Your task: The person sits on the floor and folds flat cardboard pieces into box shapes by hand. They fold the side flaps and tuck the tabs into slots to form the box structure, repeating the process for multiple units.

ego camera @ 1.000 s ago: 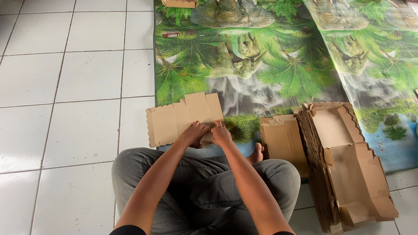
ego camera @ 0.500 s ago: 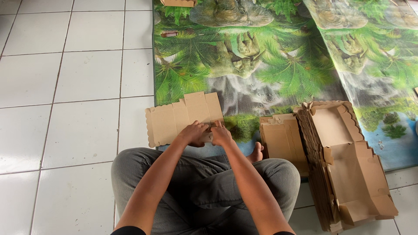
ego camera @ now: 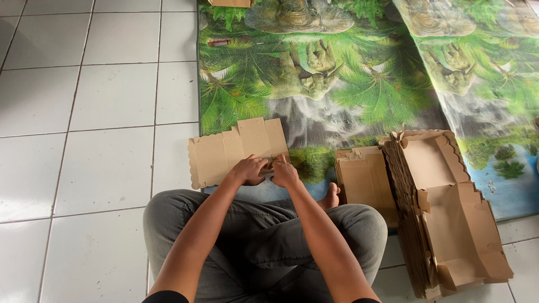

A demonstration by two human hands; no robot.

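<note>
A flat brown cardboard blank lies just left of the frame's centre, half on the white tiled floor and half on the near edge of a green mat printed with palms and dinosaurs. The blank is plain, unprinted kraft board, cut as an unfolded box: several panels side by side parted by straight crease lines, a scalloped edge along its left side, and taller flaps standing out along its top edge, the middle one highest. Its surface looks clean and unbent, lying flat apart from the near right corner under the hands.

Both hands meet on that corner, at the middle of the frame. The left hand lies palm down on the board with its fingers curled and close together, pressing the card. The right hand touches it side by side, fingers bent and narrow, pinching a small flap of the blank; how firmly it grips cannot be told. The forearms run down to the lower edge of the frame over crossed legs in grey trousers, with a bare foot showing to the right of the hands.

At the right of the frame a thick stack of like blanks rests on mat and floor, with a smaller stack just beside it on its left.
</note>
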